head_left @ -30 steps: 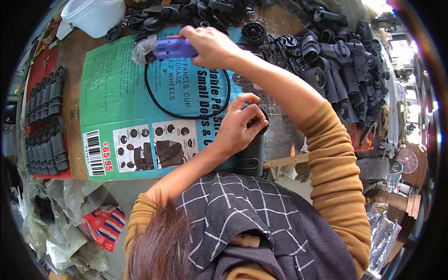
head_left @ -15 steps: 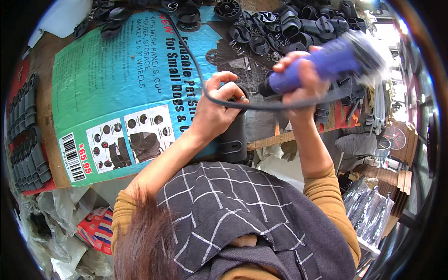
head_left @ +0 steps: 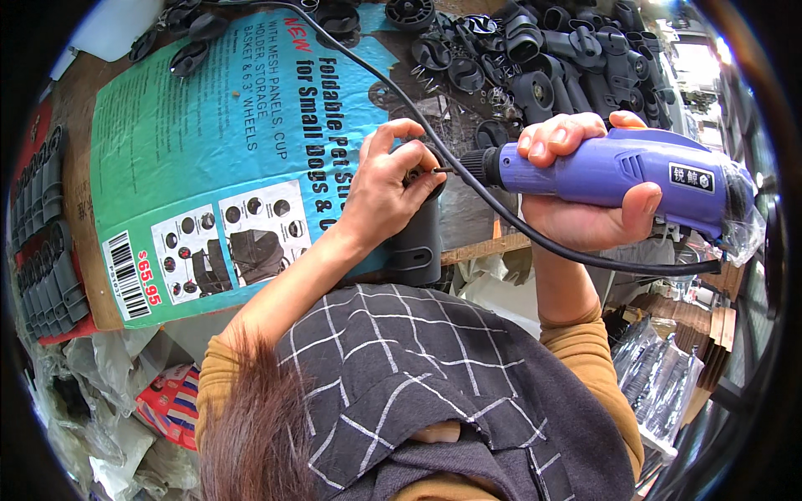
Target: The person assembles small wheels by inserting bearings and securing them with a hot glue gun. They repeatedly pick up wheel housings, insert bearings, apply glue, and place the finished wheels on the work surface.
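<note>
My right hand (head_left: 576, 184) is wrapped round a purple electric screwdriver (head_left: 618, 179), held level with its black nose pointing left. Its thin bit reaches the fingertips of my left hand (head_left: 384, 188). Those fingers curl over the round top of a dark grey plastic part (head_left: 415, 242), which lies at the table's near edge. Thumb and forefinger pinch together where the bit ends; whatever small piece sits between them is mostly hidden. A black cord (head_left: 401, 96) arches across in front of the tool and loops below it.
A blue-green printed cardboard sheet (head_left: 180, 159) covers much of the table. Black plastic parts (head_left: 576, 50) and loose screws (head_left: 430, 79) are heaped at the back right. Grey parts stand in rows (head_left: 50, 275) at the far left. Plastic bags (head_left: 125, 426) lie below the table.
The screwdriver has swung from a blurred, raised tilt to level, and its bit now meets my left fingertips. The cord has shifted with it. My left hand has stayed almost still.
</note>
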Available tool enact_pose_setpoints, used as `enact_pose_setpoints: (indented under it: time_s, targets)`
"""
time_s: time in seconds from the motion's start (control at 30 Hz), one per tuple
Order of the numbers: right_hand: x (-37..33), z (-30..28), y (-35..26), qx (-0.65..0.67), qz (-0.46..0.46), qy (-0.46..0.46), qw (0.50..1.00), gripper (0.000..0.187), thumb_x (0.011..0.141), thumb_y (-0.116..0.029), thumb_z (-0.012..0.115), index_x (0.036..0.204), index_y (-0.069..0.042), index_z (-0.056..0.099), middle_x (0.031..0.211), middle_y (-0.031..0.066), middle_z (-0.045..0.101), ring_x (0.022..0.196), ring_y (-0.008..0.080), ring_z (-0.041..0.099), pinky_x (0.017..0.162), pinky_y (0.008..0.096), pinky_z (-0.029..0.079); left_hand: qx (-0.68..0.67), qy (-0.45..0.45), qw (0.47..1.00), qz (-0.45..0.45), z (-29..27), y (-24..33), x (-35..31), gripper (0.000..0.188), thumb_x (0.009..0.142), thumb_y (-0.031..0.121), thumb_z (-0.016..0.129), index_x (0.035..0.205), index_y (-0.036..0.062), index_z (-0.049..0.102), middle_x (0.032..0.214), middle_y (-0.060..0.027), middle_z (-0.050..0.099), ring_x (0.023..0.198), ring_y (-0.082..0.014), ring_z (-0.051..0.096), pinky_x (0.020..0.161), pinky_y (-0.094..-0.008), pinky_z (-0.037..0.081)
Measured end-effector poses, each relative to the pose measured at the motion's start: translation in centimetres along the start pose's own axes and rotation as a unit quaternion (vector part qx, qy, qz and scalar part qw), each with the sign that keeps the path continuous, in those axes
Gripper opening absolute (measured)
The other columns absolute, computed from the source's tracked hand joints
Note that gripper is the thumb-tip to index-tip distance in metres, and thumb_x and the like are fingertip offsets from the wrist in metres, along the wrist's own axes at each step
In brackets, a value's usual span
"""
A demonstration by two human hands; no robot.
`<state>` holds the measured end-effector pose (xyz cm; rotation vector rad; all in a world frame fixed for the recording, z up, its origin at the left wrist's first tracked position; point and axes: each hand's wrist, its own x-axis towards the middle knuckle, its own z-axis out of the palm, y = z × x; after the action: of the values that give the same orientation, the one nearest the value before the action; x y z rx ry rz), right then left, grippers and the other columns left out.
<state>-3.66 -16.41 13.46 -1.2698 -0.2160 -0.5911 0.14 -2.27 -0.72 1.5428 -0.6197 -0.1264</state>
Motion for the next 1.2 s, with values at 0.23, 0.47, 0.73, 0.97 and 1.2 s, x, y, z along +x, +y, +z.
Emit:
enact_pose_setpoints:
  time_s: [0.23, 0.47, 0.73, 0.97, 1.2]
  targets:
    - [-0.7, 0.2, -0.1, -0.022, -0.011, -0.047, 0.999, 0.074, 0.081, -0.069, 0.059, 0.126, -0.011, 0.047, 0.088, 0.0126, 0.060, 0.071, 0.0236, 0.057, 0.070, 0.0409, 0.048, 0.001, 0.009, 1.000, 0.007, -0.1, 0.3, -0.1, 0.021, 0.073, 0.015, 0.082, 0.085, 0.0089, 0.066, 0.122, -0.0110, 0.050, 0.112, -0.0345, 0.047, 0.092, -0.0436, 0.043]
    - [-1.8, 0.8, -0.5, -0.015, 0.008, -0.060, 0.998, 0.081, 0.076, -0.071, 0.064, 0.128, -0.013, 0.045, 0.088, 0.0109, 0.058, 0.074, 0.0227, 0.057, 0.071, 0.0410, 0.048, 0.016, 0.008, 1.000, 0.021, -0.3, 0.3, 0.0, 0.026, 0.068, 0.016, 0.084, 0.085, 0.0082, 0.066, 0.118, -0.0106, 0.049, 0.111, -0.0339, 0.046, 0.093, -0.0448, 0.043]
    - [-2.1, 1.1, 0.2, -0.043, -0.011, -0.114, 0.992, 0.083, 0.077, -0.072, 0.064, 0.131, -0.014, 0.040, 0.088, 0.0122, 0.058, 0.074, 0.0232, 0.057, 0.073, 0.0420, 0.049, 0.046, 0.017, 0.998, 0.040, -0.4, 0.2, 0.0, 0.025, 0.064, 0.006, 0.080, 0.085, 0.0086, 0.065, 0.115, -0.0102, 0.050, 0.108, -0.0341, 0.047, 0.092, -0.0438, 0.044]
    - [-2.2, 1.0, 0.1, -0.063, -0.059, -0.206, 0.975, 0.085, 0.080, -0.049, 0.077, 0.136, -0.005, 0.029, 0.095, 0.0211, 0.063, 0.085, 0.0317, 0.064, 0.079, 0.0444, 0.055, 0.048, 0.021, 0.998, 0.028, -0.3, 0.6, 0.0, 0.024, 0.065, -0.002, 0.073, 0.083, 0.0061, 0.059, 0.118, -0.0130, 0.050, 0.113, -0.0320, 0.049, 0.097, -0.0403, 0.039]
    - [-2.9, 1.3, 0.8, -0.091, -0.089, -0.211, 0.969, 0.085, 0.082, -0.045, 0.076, 0.136, -0.003, 0.026, 0.098, 0.0226, 0.062, 0.085, 0.0329, 0.064, 0.078, 0.0441, 0.055, 0.021, 0.012, 1.000, -0.001, -0.3, 0.7, 0.0, 0.031, 0.066, 0.000, 0.076, 0.091, 0.0051, 0.059, 0.123, -0.0145, 0.045, 0.115, -0.0334, 0.047, 0.094, -0.0390, 0.043]
